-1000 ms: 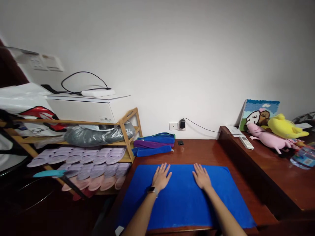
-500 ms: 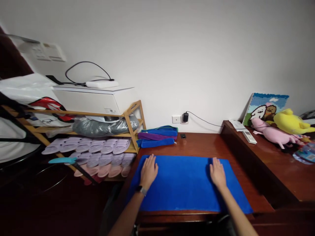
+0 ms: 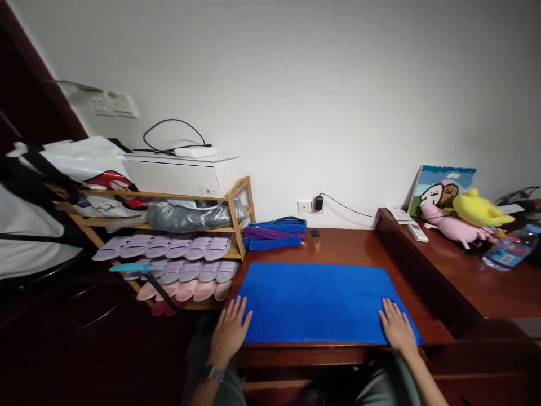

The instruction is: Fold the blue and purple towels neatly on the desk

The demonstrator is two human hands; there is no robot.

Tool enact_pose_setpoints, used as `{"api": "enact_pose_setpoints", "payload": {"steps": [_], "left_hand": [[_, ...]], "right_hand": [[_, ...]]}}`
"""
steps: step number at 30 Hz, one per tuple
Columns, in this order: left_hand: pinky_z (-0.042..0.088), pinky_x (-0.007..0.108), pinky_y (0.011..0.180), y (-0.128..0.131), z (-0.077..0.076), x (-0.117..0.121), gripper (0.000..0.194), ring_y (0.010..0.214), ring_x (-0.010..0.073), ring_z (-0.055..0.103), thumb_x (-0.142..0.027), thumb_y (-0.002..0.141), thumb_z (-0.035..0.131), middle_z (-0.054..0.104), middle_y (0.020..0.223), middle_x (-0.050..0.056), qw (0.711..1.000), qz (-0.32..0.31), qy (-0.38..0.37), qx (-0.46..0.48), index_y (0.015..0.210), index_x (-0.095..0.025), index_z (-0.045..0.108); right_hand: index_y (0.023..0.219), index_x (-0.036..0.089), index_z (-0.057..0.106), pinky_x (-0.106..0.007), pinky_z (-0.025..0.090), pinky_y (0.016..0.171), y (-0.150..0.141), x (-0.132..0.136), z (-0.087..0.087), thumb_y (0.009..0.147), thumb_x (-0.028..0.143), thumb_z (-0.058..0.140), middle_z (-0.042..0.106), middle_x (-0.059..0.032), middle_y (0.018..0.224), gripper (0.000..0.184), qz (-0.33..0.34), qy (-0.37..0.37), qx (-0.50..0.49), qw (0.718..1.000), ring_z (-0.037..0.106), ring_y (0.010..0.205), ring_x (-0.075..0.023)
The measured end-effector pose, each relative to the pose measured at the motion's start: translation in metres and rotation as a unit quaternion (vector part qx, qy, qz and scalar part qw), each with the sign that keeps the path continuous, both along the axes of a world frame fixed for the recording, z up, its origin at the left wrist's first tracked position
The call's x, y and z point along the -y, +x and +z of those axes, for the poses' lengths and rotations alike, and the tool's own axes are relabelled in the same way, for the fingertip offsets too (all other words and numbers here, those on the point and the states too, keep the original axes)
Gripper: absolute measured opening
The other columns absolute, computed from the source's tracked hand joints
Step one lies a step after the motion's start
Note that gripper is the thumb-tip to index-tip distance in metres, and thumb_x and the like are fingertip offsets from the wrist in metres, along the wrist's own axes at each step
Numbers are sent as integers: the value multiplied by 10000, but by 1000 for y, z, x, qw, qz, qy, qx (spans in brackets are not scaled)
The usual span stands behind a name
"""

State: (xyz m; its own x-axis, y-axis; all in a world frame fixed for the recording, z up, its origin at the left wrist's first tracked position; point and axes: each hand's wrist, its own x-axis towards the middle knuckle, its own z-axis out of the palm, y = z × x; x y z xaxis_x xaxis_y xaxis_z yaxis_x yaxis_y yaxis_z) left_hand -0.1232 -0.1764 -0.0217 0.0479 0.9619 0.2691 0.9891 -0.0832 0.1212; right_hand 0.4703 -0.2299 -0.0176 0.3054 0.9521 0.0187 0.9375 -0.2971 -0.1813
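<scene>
A blue cloth lies spread flat on the reddish-brown wooden desk. My left hand, a watch on its wrist, rests at the cloth's near left corner with fingers spread. At the near right corner my right hand lies palm down on the cloth, its fingers stretched out. Neither hand grips anything. Behind the cloth, against the wall, sit folded blue and purple cloths.
To the left stands a wooden rack with slippers, a wrapped bundle and a white box. A raised ledge on the right holds plush toys, a remote and a plastic bottle. A black plug sits in the wall socket.
Both hands have slid toward me, from the cloth's far part to its near corners. The cloth stays spread flat. The camera view has shifted slightly.
</scene>
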Motion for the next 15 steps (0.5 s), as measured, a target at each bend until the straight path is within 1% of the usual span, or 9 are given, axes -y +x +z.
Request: {"api": "enact_pose_setpoints", "payload": {"steps": [1,3,5,7,9,11,13,15], "left_hand": [[363,598,1290,-20,-3,5,680,1597,343,428,-488,1064,346,473,1703,150,1000,3,1,-7,1632,-154,514],[374,562,1292,-43,-7,15,689,1600,323,426,-483,1056,340,474,1706,145,1000,-5,-2,-18,1628,-143,515],[379,526,1296,-50,-9,22,693,1596,308,434,-485,1051,345,480,1704,140,1000,-16,-9,-22,1620,-133,524],[378,514,1301,-46,-6,23,678,1587,302,450,-483,1051,353,496,1695,129,1000,-22,-11,-18,1605,-143,546],[371,515,1310,-36,0,19,645,1584,297,456,-471,1061,363,506,1689,112,1000,-31,-1,-5,1593,-169,567],[364,512,1318,-16,11,11,611,1588,288,450,-457,1080,365,498,1697,98,998,-52,18,14,1591,-195,574],[364,508,1322,13,25,-3,588,1591,275,444,-450,1103,356,483,1707,92,995,-93,34,32,1595,-209,570],[371,503,1321,53,38,-21,570,1592,263,444,-444,1119,347,484,1708,93,988,-143,36,47,1592,-217,570]], "right_hand": [[1681,141,439,-556,285,1337,22,4,-5,1005,489,236,402,-104,1745,787,-4,5,-2,1000,323,1637,-334],[1685,190,440,-557,288,1334,48,11,-13,984,511,223,434,-80,1735,802,0,13,-12,1000,320,1639,-340],[1687,257,437,-575,288,1329,55,12,-17,965,530,234,488,-50,1706,798,6,18,-24,1000,321,1638,-354],[1680,324,438,-588,285,1328,52,10,-17,951,559,248,541,-30,1669,789,1,24,-37,999,322,1635,-367],[1666,379,451,-552,280,1337,43,4,-13,953,610,205,564,-17,1649,789,-4,44,-53,998,315,1639,-350],[1652,387,480,-475,276,1348,27,-6,-6,961,668,89,552,-21,1656,842,-6,80,-71,994,312,1643,-314],[1643,297,516,-427,266,1356,2,-18,5,971,677,-2,521,-65,1680,929,12,111,-90,990,324,1641,-297],[1626,173,534,-446,252,1366,-34,-35,18,1012,625,27,488,-119,1700,916,60,118,-106,986,346,1634,-304]]}}
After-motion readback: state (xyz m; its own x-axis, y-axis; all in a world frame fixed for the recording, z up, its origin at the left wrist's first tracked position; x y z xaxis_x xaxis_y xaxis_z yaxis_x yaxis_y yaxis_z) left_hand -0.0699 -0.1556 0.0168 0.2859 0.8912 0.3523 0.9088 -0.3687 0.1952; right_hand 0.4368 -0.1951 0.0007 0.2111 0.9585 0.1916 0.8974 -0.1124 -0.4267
